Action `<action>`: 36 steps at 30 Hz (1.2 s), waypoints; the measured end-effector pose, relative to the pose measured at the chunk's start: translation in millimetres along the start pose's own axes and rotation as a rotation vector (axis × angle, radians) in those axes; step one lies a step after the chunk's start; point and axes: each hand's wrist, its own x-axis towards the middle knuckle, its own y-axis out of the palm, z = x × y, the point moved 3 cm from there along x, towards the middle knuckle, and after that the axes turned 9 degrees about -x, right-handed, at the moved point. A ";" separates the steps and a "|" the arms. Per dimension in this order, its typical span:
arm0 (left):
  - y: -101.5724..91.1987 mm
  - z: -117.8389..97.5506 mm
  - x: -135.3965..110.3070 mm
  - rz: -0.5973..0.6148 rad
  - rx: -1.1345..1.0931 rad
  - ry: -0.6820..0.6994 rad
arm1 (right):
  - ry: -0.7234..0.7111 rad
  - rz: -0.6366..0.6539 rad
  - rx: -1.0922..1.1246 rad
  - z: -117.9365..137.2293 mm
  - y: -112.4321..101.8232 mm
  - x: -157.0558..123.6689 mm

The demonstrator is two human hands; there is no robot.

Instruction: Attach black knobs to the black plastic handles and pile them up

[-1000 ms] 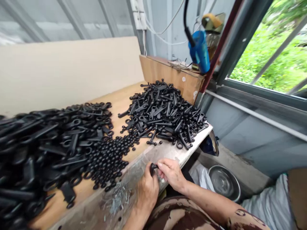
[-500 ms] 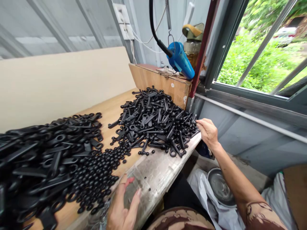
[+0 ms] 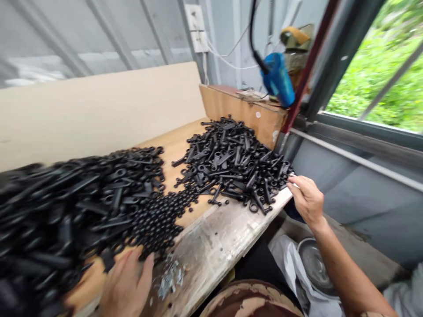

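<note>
At the lower left my left hand (image 3: 127, 281) is over the near edge of the table, its thumb apart from the fingers and nothing visible in it. Just beyond it lies a spread of small black balls (image 3: 158, 215), beside a large heap of black ring-ended levers (image 3: 89, 193). My right hand (image 3: 307, 198) is at the right table edge with fingertips pinched together. Those fingertips meet the edge of a second heap of black levers with ball ends (image 3: 231, 163); what they hold, if anything, is hidden.
Small grey metal pieces (image 3: 172, 277) lie near the worn table edge (image 3: 224, 246). A blue tool (image 3: 279, 81) hangs above a wooden board (image 3: 241, 105). Below the table on the right are a metal bowl (image 3: 315, 264) and a white bag (image 3: 286, 259).
My view has turned left, shifting the scene rightward. My left hand has moved left, toward the near edge of the balls and lever heap. My right hand remains by the far heap's edge.
</note>
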 end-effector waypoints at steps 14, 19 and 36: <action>-25.7 61.2 -14.6 0.024 0.231 -0.269 | -0.192 1.066 -0.479 137.2 124.6 -38.2; -59.6 94.2 -33.1 -0.155 0.152 -0.528 | -0.218 1.087 -0.534 133.2 141.9 -41.1; -22.4 94.1 38.8 0.159 0.031 -0.663 | 0.466 1.129 1.036 154.4 98.5 -64.8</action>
